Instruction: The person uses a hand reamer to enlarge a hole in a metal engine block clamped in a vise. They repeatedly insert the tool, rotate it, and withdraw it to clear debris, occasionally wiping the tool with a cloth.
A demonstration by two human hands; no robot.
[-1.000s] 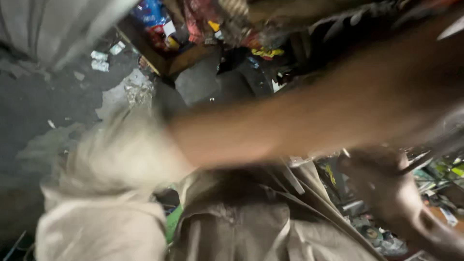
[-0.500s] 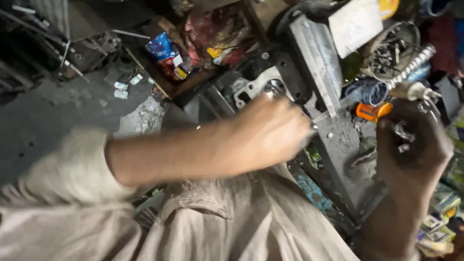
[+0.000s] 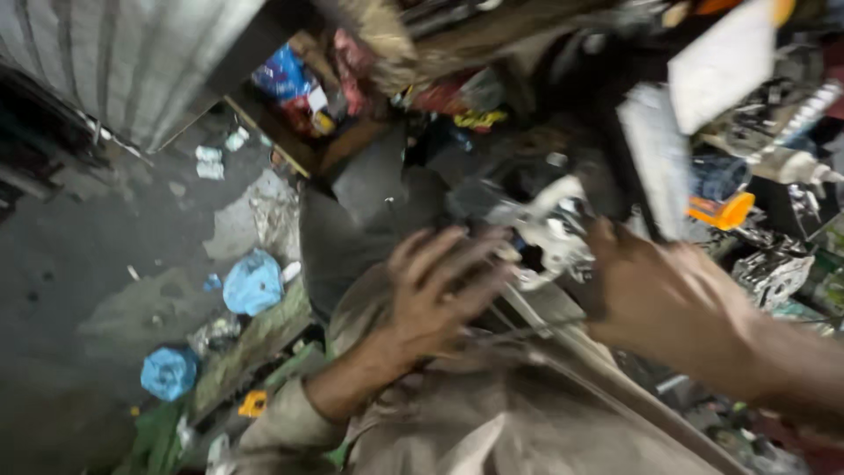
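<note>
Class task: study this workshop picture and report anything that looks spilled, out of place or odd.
Crumpled blue plastic bags and paper scraps lie strewn on the dirty floor. Both the left hand and right hand reach toward a shiny metal part, blurred.

The scene was dim and unevenly lit, brightest at twelve to two o'clock, where a white card (image 3: 723, 62) and pale metal part (image 3: 554, 230) glared. Motion blur smeared almost everything; the left hand (image 3: 440, 286) and right hand (image 3: 664, 295) showed soft, streaked edges. The floor (image 3: 79, 264) at nine o'clock sank into grey shadow. Corners at seven and five o'clock were dark and indistinct.
</note>
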